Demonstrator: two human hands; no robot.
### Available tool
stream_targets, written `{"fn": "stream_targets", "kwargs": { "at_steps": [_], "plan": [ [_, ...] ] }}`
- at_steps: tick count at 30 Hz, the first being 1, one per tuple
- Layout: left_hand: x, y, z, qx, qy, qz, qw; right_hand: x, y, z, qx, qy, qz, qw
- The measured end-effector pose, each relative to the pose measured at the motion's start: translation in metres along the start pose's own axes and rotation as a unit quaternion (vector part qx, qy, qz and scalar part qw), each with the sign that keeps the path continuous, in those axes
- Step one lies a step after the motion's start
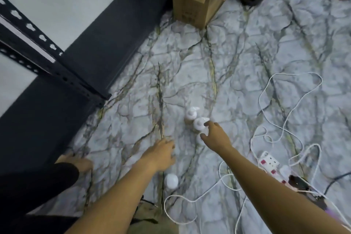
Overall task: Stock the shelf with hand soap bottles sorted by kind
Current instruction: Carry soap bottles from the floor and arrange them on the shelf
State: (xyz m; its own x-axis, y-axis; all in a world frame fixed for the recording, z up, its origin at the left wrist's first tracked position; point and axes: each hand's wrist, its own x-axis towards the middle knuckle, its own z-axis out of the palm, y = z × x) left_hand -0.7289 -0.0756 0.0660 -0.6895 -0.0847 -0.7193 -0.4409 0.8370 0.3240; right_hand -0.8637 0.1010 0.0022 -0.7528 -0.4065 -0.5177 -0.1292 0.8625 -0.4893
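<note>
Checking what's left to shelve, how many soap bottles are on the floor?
3 clearly: two by the right hand's fingertips, one under the left forearm. Possibly another hidden beneath the right hand.

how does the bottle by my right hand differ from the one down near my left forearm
The bottle at the right hand stands in a tight row with another bottle; the near bottle stands alone.
The row bottle has fingers at its pump; the near bottle is untouched, below the left hand.
The row bottle's pump spout shows; the near bottle shows only a rounded white top.
Both are white and stand on the marbled floor.
</note>
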Motion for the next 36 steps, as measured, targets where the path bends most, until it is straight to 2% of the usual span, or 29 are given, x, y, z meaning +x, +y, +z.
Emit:
{"fn": "stream_targets", "kwargs": {
  "at_steps": [3, 13, 22, 25, 28, 31, 36],
  "plan": [
    [0.007, 0.002, 0.020, 0.019, -0.080, 0.009, 0.997, 0.003, 0.006, 0.010, 0.047, 0.001, 0.012, 0.999],
    [0.024, -0.010, 0.055, 0.079, -0.240, 0.046, 0.966, 0.010, 0.008, 0.023, 0.138, 0.028, 0.063, 0.988],
    [0.026, -0.019, 0.064, 0.058, -0.254, 0.042, 0.965, -0.004, -0.010, 0.036, 0.225, 0.021, 0.059, 0.972],
    [0.023, -0.023, 0.058, 0.030, -0.242, 0.029, 0.969, -0.008, -0.014, 0.033, 0.233, 0.013, 0.057, 0.971],
    [0.020, -0.021, 0.043, -0.012, -0.194, 0.027, 0.981, -0.011, -0.020, 0.024, 0.231, 0.013, 0.037, 0.972],
    [0.017, -0.024, 0.029, -0.058, -0.127, 0.014, 0.990, -0.011, -0.034, 0.012, 0.232, 0.004, 0.010, 0.973],
    [0.001, -0.031, -0.003, -0.121, 0.028, -0.027, 0.992, -0.007, -0.079, -0.013, 0.222, -0.009, -0.036, 0.974]
  ]
}}
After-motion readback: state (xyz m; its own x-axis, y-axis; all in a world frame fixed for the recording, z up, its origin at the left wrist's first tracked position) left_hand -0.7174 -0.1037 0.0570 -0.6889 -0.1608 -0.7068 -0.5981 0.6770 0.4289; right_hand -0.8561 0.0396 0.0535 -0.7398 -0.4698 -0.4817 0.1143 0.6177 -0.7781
